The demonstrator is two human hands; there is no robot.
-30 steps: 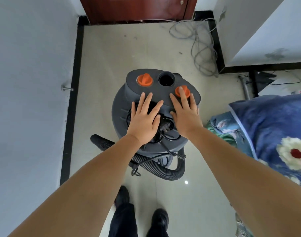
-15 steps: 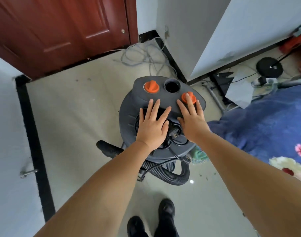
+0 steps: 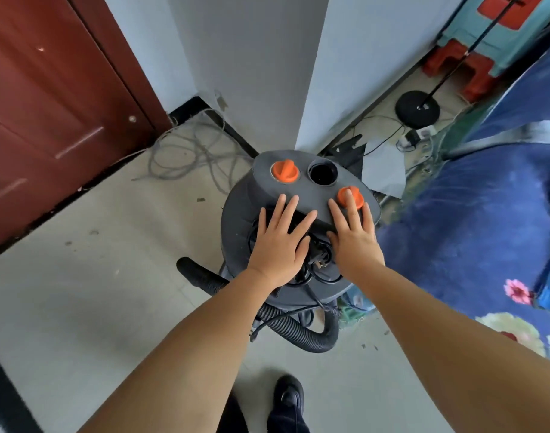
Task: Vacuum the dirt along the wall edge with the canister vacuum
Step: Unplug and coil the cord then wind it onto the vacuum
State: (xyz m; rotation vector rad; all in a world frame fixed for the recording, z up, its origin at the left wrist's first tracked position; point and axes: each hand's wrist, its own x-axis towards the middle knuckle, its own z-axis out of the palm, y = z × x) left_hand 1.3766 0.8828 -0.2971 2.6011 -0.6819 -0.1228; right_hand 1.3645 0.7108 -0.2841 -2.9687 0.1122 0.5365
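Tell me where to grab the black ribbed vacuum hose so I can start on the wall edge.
Probably grip the ribbed hose at its exposed loop on the floor under the canister vacuum, reaching down from your side. That bend lies free, while both hands rest flat on the lid.

Pale tiled floor (image 3: 80,292), black skirting (image 3: 186,109). Red-brown door (image 3: 48,104) at left. White wall corner (image 3: 314,73) ahead. Grey cable tangle (image 3: 186,154) beside door. Blue floral bedding (image 3: 473,232) at right.

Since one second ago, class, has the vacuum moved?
Yes: the vacuum has rolled forward, closer to the wall corner and the loose cables.
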